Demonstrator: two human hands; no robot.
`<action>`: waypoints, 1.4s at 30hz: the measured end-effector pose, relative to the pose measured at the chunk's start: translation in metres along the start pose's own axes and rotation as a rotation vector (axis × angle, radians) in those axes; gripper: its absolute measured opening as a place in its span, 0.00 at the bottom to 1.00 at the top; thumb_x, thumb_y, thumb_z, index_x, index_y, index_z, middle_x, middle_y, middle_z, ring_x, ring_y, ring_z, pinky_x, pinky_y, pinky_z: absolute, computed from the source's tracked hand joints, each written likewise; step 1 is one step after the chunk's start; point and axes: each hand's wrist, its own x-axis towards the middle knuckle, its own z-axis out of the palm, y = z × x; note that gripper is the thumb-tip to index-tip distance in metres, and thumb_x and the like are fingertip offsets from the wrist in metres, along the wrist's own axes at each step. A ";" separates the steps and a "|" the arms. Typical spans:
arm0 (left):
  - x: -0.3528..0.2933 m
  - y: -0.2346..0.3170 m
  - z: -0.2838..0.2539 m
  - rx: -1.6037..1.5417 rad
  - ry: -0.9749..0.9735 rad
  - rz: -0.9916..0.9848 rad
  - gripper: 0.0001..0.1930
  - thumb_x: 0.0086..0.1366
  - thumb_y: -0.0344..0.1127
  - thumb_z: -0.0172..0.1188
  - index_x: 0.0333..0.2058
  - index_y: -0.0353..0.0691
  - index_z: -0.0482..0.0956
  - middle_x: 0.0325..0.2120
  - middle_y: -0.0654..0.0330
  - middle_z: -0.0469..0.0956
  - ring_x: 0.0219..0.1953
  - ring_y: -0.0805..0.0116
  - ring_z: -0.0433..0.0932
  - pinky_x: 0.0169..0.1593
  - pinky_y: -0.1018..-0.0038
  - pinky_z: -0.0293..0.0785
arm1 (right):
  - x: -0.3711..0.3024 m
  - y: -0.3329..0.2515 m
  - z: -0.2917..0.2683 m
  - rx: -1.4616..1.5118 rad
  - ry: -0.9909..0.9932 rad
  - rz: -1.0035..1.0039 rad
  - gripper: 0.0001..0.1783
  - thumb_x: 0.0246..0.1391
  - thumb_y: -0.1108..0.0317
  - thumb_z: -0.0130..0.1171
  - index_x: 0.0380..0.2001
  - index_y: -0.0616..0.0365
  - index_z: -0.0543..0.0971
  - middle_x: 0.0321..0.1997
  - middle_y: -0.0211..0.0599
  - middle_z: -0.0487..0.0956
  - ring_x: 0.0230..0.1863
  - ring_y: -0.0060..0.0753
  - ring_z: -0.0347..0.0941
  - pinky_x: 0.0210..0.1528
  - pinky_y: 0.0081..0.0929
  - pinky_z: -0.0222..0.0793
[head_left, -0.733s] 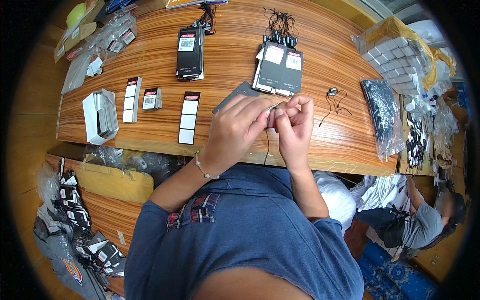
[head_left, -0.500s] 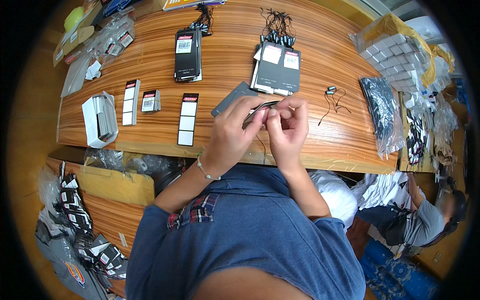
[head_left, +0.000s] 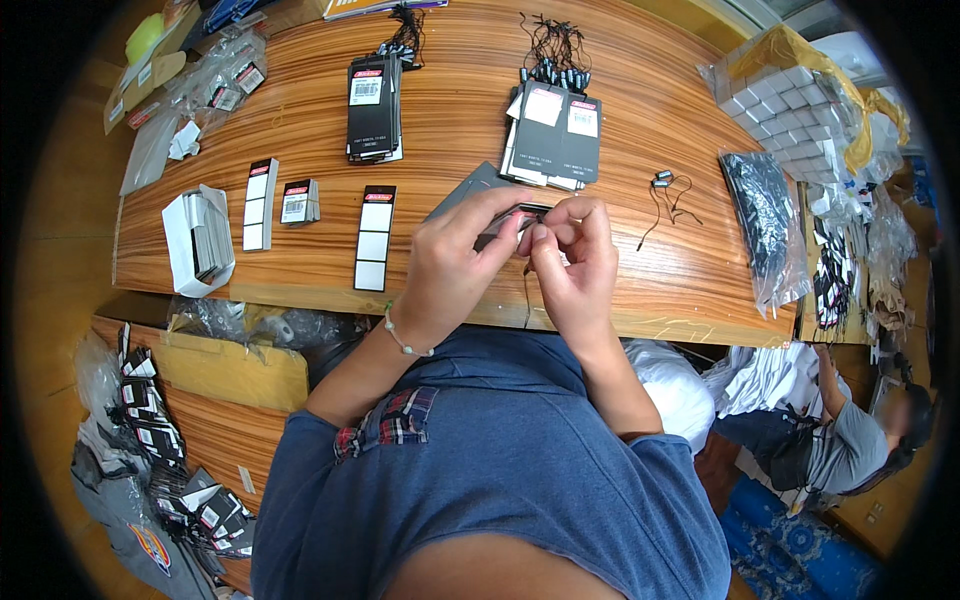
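Observation:
Over the near edge of the table, my left hand (head_left: 447, 258) is closed on a dark hang tag (head_left: 535, 208), its thumb pressed against it. Close against it, my right hand (head_left: 578, 262) pinches at the tag's edge, with a thin black string (head_left: 527, 296) hanging down between the hands. The fingers hide most of the tag and the string's upper end. Just behind my left hand lies a grey tag (head_left: 468, 188). Further back rests a stack of strung black hang tags (head_left: 550, 140) with white stickers, their strings bunched at the top.
Another tag stack (head_left: 375, 120) lies to its left. Nearer are a long label card (head_left: 374, 245), a small sticker stack (head_left: 297, 203) and a white box of cards (head_left: 180, 240). Loose strings (head_left: 668, 205) and a plastic bag of black strings (head_left: 765, 225) lie right. A person (head_left: 855, 430) sits at the right.
Both hands stay together at the tag. My left hand has shifted slightly left, and its wrist has turned a little. The stacks on the table have not moved.

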 end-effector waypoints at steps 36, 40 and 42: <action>-0.003 0.002 0.006 -0.198 0.001 -0.120 0.09 0.52 0.22 0.58 0.34 0.35 0.79 0.26 0.58 0.77 0.25 0.73 0.75 0.26 0.81 0.70 | 0.003 -0.003 -0.014 -0.193 -0.117 -0.043 0.13 0.49 0.82 0.47 0.39 0.62 0.60 0.19 0.29 0.67 0.20 0.13 0.59 0.20 0.13 0.56; -0.003 -0.001 0.006 -0.118 0.010 -0.001 0.09 0.51 0.22 0.59 0.34 0.35 0.79 0.26 0.58 0.77 0.25 0.71 0.76 0.26 0.79 0.71 | 0.002 0.001 -0.013 -0.243 -0.103 -0.103 0.13 0.50 0.82 0.47 0.39 0.61 0.60 0.21 0.30 0.68 0.20 0.14 0.62 0.21 0.13 0.58; -0.001 0.003 0.003 -0.026 -0.004 0.087 0.09 0.51 0.22 0.59 0.33 0.36 0.79 0.26 0.58 0.77 0.25 0.68 0.77 0.26 0.78 0.72 | 0.000 0.003 -0.012 -0.093 -0.088 -0.017 0.13 0.51 0.82 0.45 0.40 0.60 0.59 0.22 0.31 0.69 0.22 0.15 0.64 0.23 0.12 0.60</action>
